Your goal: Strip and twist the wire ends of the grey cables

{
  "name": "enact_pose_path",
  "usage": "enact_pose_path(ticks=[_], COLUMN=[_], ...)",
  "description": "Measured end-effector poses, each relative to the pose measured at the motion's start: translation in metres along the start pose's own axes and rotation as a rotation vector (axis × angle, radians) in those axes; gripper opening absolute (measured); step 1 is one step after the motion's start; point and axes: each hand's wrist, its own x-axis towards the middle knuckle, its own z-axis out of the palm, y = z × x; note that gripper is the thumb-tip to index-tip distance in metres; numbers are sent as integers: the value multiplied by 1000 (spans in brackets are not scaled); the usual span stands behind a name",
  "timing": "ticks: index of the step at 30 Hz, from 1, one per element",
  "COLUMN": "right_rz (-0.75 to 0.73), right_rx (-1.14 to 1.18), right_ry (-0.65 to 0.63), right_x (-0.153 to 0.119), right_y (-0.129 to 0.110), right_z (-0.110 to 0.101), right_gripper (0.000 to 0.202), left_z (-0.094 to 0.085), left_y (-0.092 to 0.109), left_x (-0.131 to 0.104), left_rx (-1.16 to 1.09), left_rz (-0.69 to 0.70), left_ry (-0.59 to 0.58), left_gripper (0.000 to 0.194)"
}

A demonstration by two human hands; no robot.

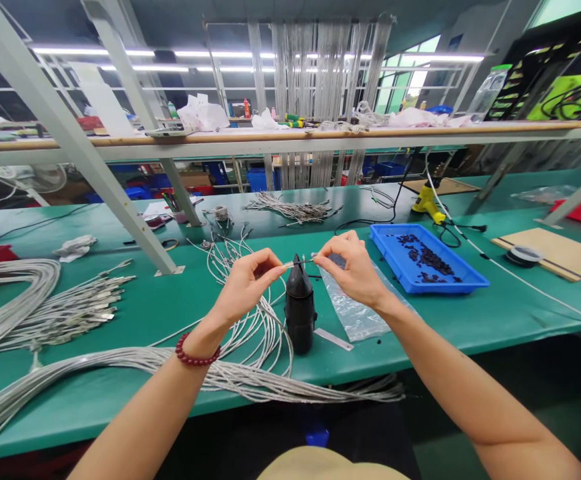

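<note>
Above a black cone-topped stand [299, 317], my two hands face each other, with a thin cable end [304, 259] stretched across near the cone's tip. My left hand [250, 280], with a dark red bead bracelet on its wrist, pinches the pale grey cable between thumb and forefinger. My right hand [353, 270] is closed in a pinch on the thin end at the other side; its exact tip is too small to make out. Loose grey cables [265, 327] lie just left of the stand. A small metal strip [334, 339] rests by its base.
A blue tray [463, 288] with small black pieces stands at right, beside a clear plastic bag [365, 320]. Grey cable bundles [135, 360] cover the left front. A yellow heat gun [428, 203], a wooden board [565, 250] and a slanted white post [95, 160] are further out.
</note>
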Motion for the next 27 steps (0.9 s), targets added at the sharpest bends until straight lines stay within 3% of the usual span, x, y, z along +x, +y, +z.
enact_pose_path(ticks=[6,11,17,22,27], right_rz=[-107,-125,-58,-1,103], right_rx=[-75,-73,37,135,180], right_ry=[110,139,136,209,304], right_x=[-37,-67,-84,-103,-121], right_y=[-45,-66,-72,-69,-57], right_z=[-23,-26,-24,-24,-13], right_gripper=[18,15,17,11,21], left_z=[-3,7,8,3,3], left_y=[28,36,37,32,23], left_x=[-45,-82,-108,-124,-129], left_rx=[13,9,-88,-410,-667], left_rz=[-21,-104,-212,-329,-421], left_ry=[-17,10,15,77,203], left_gripper=[22,19,20,31,32])
